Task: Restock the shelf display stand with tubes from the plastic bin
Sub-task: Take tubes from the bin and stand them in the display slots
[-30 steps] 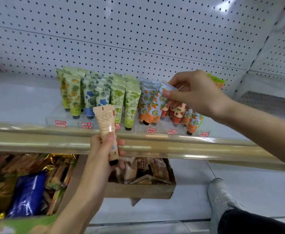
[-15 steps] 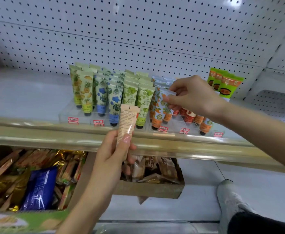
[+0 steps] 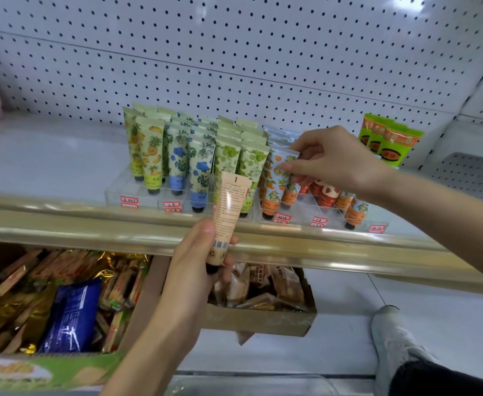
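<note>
A clear acrylic display stand [image 3: 114, 192] on the white shelf holds upright rows of tubes: pineapple, blue flower, green apple, orange and strawberry prints. My left hand [image 3: 194, 261] grips a peach tube [image 3: 229, 212] cap down, its printed back facing me, in front of the shelf's gold rail. My right hand [image 3: 331, 161] pinches the crimped top of an orange-print tube [image 3: 283, 178] that stands in the stand's orange row. The rim of a clear plastic bin [image 3: 251, 381] shows at the bottom edge.
A gold rail [image 3: 63, 224] fronts the shelf. Below it, cardboard boxes [image 3: 260, 318] hold wrapped snacks and a blue packet [image 3: 69, 315]. Green tubes [image 3: 389, 141] stand at the back right. White pegboard backs the shelf. A shoe [image 3: 391, 335] is at the lower right.
My right hand has lowered the orange-print tube into its row. My left hand has turned the peach tube slightly and keeps it before the rail. The view has shifted left.
</note>
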`<state>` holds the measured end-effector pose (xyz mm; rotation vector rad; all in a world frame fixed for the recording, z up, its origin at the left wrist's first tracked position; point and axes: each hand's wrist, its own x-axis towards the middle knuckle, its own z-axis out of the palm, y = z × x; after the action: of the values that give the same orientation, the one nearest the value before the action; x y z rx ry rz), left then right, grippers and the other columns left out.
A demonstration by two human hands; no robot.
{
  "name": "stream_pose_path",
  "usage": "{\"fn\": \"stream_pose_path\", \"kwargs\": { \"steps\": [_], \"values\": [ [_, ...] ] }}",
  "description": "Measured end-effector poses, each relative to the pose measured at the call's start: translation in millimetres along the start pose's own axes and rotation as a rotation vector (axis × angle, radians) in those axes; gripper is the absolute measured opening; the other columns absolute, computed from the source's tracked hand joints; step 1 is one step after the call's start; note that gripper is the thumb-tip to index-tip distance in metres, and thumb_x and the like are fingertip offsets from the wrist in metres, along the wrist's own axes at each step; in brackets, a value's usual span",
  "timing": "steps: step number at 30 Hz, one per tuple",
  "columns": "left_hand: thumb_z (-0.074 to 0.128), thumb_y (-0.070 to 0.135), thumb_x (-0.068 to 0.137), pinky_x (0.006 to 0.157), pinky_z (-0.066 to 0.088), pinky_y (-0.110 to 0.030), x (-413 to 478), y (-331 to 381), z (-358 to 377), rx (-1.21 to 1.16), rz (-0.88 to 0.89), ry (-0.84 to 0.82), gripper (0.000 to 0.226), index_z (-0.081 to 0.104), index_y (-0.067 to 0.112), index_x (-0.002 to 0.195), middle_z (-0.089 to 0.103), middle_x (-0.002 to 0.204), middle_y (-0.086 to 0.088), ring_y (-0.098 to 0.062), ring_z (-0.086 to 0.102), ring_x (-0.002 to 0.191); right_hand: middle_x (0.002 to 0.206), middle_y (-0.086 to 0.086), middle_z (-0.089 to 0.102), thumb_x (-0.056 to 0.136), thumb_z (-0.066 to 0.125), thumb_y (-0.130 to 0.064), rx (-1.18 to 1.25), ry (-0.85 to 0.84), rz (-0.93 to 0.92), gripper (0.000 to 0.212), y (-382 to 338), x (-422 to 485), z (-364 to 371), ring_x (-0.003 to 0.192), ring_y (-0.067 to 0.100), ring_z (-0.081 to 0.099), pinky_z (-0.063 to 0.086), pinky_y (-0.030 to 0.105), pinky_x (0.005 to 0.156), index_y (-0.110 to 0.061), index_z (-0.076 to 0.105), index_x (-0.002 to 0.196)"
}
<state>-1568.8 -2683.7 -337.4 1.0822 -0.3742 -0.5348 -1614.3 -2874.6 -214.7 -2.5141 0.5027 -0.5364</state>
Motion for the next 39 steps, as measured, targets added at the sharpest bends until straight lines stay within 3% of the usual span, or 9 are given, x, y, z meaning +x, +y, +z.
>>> {"fn": "stream_pose_path", "kwargs": {
  "steps": [4, 8, 12, 15, 18, 21, 29, 34, 39],
  "values": [
    [0.041, 0.021, 0.098, 0.054, 0.041, -0.026, -2, 1, 2, -0.076, -0.035, -0.025, 0.028, 0.064, 0.017, 0.112, 0.063, 0.083, -0.002, -0.01, 0.051, 0.06, 0.071, 0.0, 0.071, 0.08, 0.073, -0.025, -0.072, 0.028, -0.013, 0.017, -2, -12, -19, 0.063, 0.012, 0.07, 0.058, 0.034, 0.072, -0.014, 0.066, 0.091],
    [0.054, 0.021, 0.089, 0.054, 0.047, -0.022, -5, 0, 6, -0.073, -0.023, -0.052, 0.021, 0.067, 0.022, 0.107, 0.064, 0.091, -0.001, -0.01, 0.059, 0.067, 0.067, 0.007, 0.069, 0.08, 0.07, -0.028, 0.004, 0.058, -0.029, 0.018, -6, -39, -31, 0.059, 0.018, 0.068, 0.058, 0.038, 0.066, -0.011, 0.068, 0.087],
    [0.065, 0.026, 0.07, 0.064, 0.052, -0.02, -8, -6, 16, 0.021, 0.045, -0.12, 0.032, 0.067, 0.026, 0.101, 0.07, 0.084, 0.008, -0.009, 0.065, 0.077, 0.067, 0.01, 0.066, 0.075, 0.063, -0.036, 0.324, -0.127, 0.087, 0.035, -17, -67, -18, 0.054, 0.018, 0.063, 0.053, 0.025, 0.052, -0.003, 0.067, 0.087],
    [0.073, 0.022, 0.069, 0.07, 0.053, -0.025, -8, -12, 23, 0.06, 0.084, -0.146, 0.031, 0.069, 0.03, 0.098, 0.068, 0.097, 0.002, -0.013, 0.066, 0.078, 0.063, 0.005, 0.067, 0.069, 0.064, -0.039, 0.382, -0.202, 0.114, 0.041, -17, -79, -6, 0.053, 0.015, 0.063, 0.053, 0.021, 0.052, -0.002, 0.068, 0.087],
    [0.077, 0.013, 0.075, 0.073, 0.053, -0.031, -7, -15, 29, 0.148, 0.145, -0.165, 0.032, 0.068, 0.034, 0.097, 0.064, 0.103, -0.001, -0.016, 0.066, 0.075, 0.061, 0.006, 0.068, 0.077, 0.07, -0.02, 0.406, -0.191, 0.154, 0.021, -10, -80, -7, 0.051, 0.012, 0.063, 0.052, 0.019, 0.05, 0.0, 0.068, 0.083],
    [0.074, 0.005, 0.078, 0.066, 0.052, -0.023, -7, -16, 35, 0.258, 0.236, -0.164, 0.032, 0.065, 0.03, 0.096, 0.065, 0.095, 0.004, -0.013, 0.064, 0.078, 0.064, 0.01, 0.07, 0.08, 0.07, -0.008, 0.402, -0.213, 0.211, 0.012, -3, -81, -15, 0.055, 0.011, 0.066, 0.053, 0.018, 0.051, 0.002, 0.067, 0.084],
    [0.065, 0.039, 0.081, 0.077, 0.045, -0.022, -6, -27, 52, 0.729, 0.512, -0.128, 0.018, 0.058, 0.035, 0.098, 0.058, 0.1, 0.018, -0.002, 0.055, 0.097, 0.064, 0.007, 0.07, 0.078, 0.072, -0.013, 0.0, -0.153, 0.041, 0.007, 4, -80, -51, 0.057, 0.008, 0.059, 0.041, 0.011, 0.048, -0.013, 0.068, 0.072],
    [0.042, 0.057, 0.088, 0.081, 0.042, -0.028, 4, -37, 55, 1.271, 0.77, -0.064, 0.05, 0.053, 0.022, 0.121, 0.057, 0.118, 0.006, -0.014, 0.054, 0.105, 0.07, -0.01, 0.058, 0.079, 0.072, -0.026, -0.393, 0.117, -0.081, 0.009, -2, -57, -84, 0.062, 0.009, 0.052, 0.037, 0.021, 0.057, -0.023, 0.065, 0.073],
    [0.038, 0.06, 0.089, 0.05, 0.038, -0.017, 9, -41, 63, 1.379, 0.736, -0.079, 0.059, 0.047, 0.02, 0.131, 0.051, 0.139, 0.006, -0.011, 0.066, 0.094, 0.072, -0.01, 0.042, 0.082, 0.069, -0.03, -0.498, 0.194, -0.107, 0.008, -1, -28, -83, 0.061, 0.002, 0.04, 0.031, 0.004, 0.052, -0.023, 0.067, 0.081]
  ]
}}
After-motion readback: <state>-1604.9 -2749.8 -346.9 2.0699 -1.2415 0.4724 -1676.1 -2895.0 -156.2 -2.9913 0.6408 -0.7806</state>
